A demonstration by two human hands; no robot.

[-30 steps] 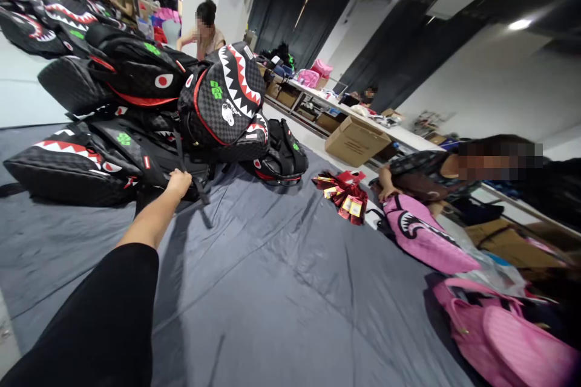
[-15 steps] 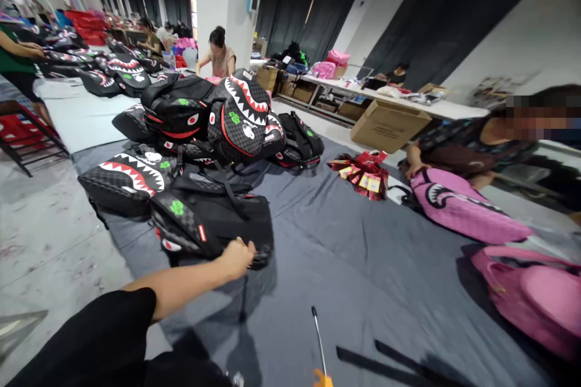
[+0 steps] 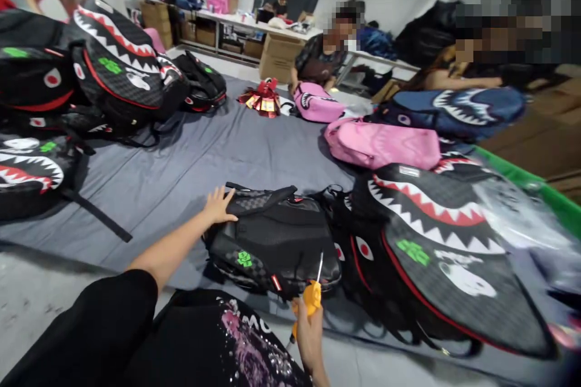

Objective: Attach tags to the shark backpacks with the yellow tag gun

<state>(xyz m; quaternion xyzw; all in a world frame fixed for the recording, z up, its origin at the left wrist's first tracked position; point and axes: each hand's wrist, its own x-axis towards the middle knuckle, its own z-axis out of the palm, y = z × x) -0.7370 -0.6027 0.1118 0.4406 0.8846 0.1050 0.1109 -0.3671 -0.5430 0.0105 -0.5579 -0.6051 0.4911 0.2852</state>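
Note:
A black backpack [image 3: 276, 242] with a green logo lies flat on the grey sheet [image 3: 181, 169] in front of me. My left hand [image 3: 218, 205] rests on its upper left corner with fingers spread. My right hand [image 3: 308, 332] is closed round a small tool with an orange handle [image 3: 312, 297] and a thin metal tip, held just at the backpack's near edge. A bigger black backpack with a shark mouth [image 3: 436, 236] lies right beside it.
A heap of black shark backpacks [image 3: 91, 66] fills the left side. Pink backpacks [image 3: 376, 145], a blue one [image 3: 458, 109] and red tags [image 3: 261, 100] lie further back. Two people sit across the sheet; tables and cardboard boxes [image 3: 279, 54] stand behind.
My left hand dragged the black backpack from the heap to the spot before me, then opened onto it. My view swung right. My right hand with the tool came up into view.

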